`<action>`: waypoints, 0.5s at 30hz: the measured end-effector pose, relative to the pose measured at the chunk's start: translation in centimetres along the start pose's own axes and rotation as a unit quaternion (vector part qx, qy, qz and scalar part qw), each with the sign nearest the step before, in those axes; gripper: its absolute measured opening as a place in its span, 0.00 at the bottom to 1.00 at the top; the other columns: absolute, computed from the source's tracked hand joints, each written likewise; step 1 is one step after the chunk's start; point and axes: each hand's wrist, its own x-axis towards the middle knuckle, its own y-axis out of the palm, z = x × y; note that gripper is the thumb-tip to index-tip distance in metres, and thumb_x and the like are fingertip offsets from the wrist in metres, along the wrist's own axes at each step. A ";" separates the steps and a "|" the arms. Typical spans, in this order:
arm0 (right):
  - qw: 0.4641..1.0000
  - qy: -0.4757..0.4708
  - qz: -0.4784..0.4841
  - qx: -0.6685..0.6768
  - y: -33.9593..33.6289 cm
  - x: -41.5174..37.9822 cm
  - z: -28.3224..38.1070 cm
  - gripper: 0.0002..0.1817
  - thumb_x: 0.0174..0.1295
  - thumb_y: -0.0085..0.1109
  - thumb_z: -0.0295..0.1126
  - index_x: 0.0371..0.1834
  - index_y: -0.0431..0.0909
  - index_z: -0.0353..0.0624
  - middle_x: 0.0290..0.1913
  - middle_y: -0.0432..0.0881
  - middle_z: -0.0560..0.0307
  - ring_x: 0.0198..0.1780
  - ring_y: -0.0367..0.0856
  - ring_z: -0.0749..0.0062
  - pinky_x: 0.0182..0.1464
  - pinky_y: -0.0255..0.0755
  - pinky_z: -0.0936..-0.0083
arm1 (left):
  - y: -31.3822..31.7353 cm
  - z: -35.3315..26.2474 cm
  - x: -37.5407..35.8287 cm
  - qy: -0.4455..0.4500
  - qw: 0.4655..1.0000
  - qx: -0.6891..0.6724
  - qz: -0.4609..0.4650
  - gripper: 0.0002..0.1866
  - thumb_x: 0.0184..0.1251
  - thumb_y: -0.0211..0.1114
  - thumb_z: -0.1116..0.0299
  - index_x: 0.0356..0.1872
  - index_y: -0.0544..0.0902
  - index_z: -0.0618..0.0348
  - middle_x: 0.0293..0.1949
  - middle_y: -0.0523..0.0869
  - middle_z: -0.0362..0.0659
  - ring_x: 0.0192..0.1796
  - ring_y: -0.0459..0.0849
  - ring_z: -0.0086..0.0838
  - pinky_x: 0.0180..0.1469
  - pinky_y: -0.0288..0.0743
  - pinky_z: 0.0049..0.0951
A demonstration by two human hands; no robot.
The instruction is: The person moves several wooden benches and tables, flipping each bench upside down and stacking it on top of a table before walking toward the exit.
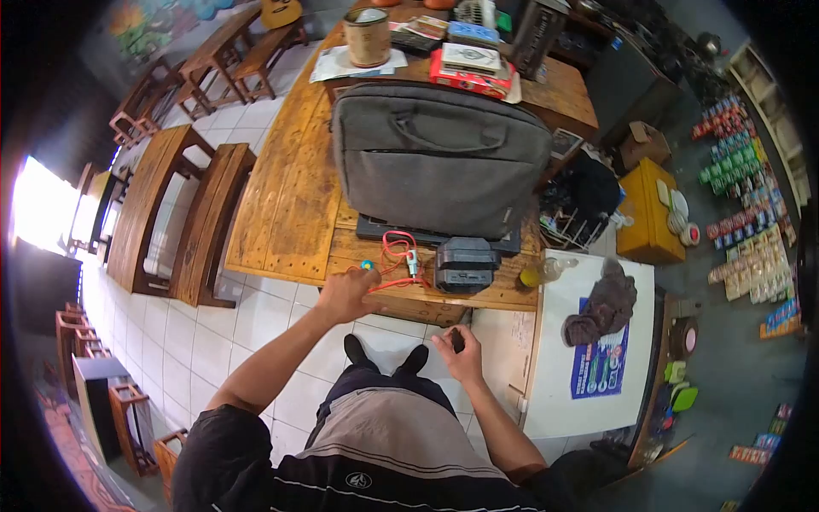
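My left hand (pixel 343 296) is at the front edge of the wooden table, its fingers closed at the end of a thin red cable (pixel 394 284). A small blue-and-yellow round item (pixel 367 265) sits just above those fingertips. The cable loops up beside a pale plug-like piece (pixel 413 262). To its right stands a dark, blocky device (pixel 466 265). My right hand (pixel 461 354) hovers below the table edge, fingers curled around a small dark object (pixel 458 340) whose kind I cannot make out.
A grey laptop bag (pixel 444 166) stands behind the device, over a dark flat laptop-like item (pixel 371 228). On the right, a white table (pixel 546 401) holds a bottle (pixel 546 271) and a brown cloth (pixel 604 307). Wooden benches (pixel 200 226) are at left.
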 end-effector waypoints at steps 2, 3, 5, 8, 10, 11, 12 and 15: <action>0.997 0.029 0.055 0.041 1.1 0.0 0.5 0.15 0.55 0.69 0.34 0.27 0.70 0.43 0.22 0.66 0.71 0.25 0.63 0.88 0.29 0.58 0.86 | 1.0 0.3 -1.4 0.033 0.996 -0.046 -0.075 0.23 0.53 0.70 0.51 0.44 0.77 0.52 0.30 0.83 0.41 0.33 0.84 0.36 0.33 0.76 0.36; 0.998 0.024 0.052 -0.027 -2.8 0.4 1.3 0.15 0.55 0.69 0.34 0.27 0.70 0.43 0.22 0.66 0.71 0.25 0.63 0.88 0.29 0.58 0.86 | 3.4 -2.6 0.2 0.042 0.988 -0.105 -0.106 0.23 0.53 0.70 0.51 0.44 0.77 0.52 0.30 0.83 0.41 0.33 0.84 0.36 0.33 0.76 0.36; 0.995 0.005 0.095 -0.003 0.3 0.2 2.8 0.15 0.55 0.69 0.34 0.26 0.68 0.44 0.22 0.66 0.71 0.25 0.62 0.88 0.29 0.58 0.86 | 1.5 -2.4 -2.4 -0.031 0.976 -0.170 -0.134 0.17 0.53 0.72 0.56 0.38 0.78 0.53 0.22 0.77 0.38 0.24 0.78 0.30 0.27 0.71 0.30; 0.986 -0.007 0.167 0.015 3.7 0.5 5.0 0.16 0.56 0.68 0.36 0.26 0.68 0.43 0.22 0.66 0.70 0.25 0.62 0.86 0.29 0.58 0.84 | 0.6 -1.5 -5.9 -0.035 0.943 -0.243 -0.226 0.15 0.55 0.71 0.59 0.37 0.79 0.54 0.23 0.76 0.39 0.23 0.76 0.30 0.27 0.70 0.29; 0.974 -0.024 0.224 0.010 5.5 1.1 6.6 0.17 0.57 0.67 0.39 0.26 0.67 0.43 0.20 0.64 0.68 0.24 0.61 0.83 0.29 0.58 0.82 | 0.8 -0.2 -8.4 -0.054 0.935 -0.241 -0.253 0.13 0.57 0.70 0.61 0.38 0.79 0.55 0.24 0.77 0.40 0.24 0.76 0.30 0.27 0.70 0.29; 0.970 -0.036 0.238 0.004 6.5 1.5 7.4 0.17 0.57 0.67 0.39 0.26 0.67 0.43 0.20 0.64 0.68 0.24 0.61 0.83 0.29 0.58 0.82 | 1.0 0.8 -9.8 -0.061 0.932 -0.238 -0.265 0.11 0.58 0.69 0.63 0.38 0.79 0.55 0.25 0.77 0.41 0.25 0.76 0.30 0.28 0.70 0.29; 0.962 -0.062 0.265 -0.010 7.4 1.7 8.5 0.18 0.57 0.67 0.39 0.25 0.67 0.43 0.20 0.63 0.68 0.24 0.60 0.83 0.28 0.58 0.82 | 1.3 1.9 -11.2 -0.064 0.926 -0.252 -0.273 0.06 0.62 0.65 0.67 0.35 0.79 0.56 0.26 0.77 0.42 0.26 0.76 0.31 0.29 0.71 0.29; 0.941 -0.105 0.320 -0.029 10.9 2.2 10.1 0.18 0.57 0.67 0.39 0.25 0.67 0.44 0.20 0.62 0.69 0.24 0.59 0.84 0.27 0.57 0.81 | 0.9 4.3 -16.6 -0.128 0.897 -0.264 -0.330 0.05 0.63 0.63 0.68 0.31 0.78 0.58 0.26 0.76 0.42 0.27 0.77 0.32 0.30 0.71 0.29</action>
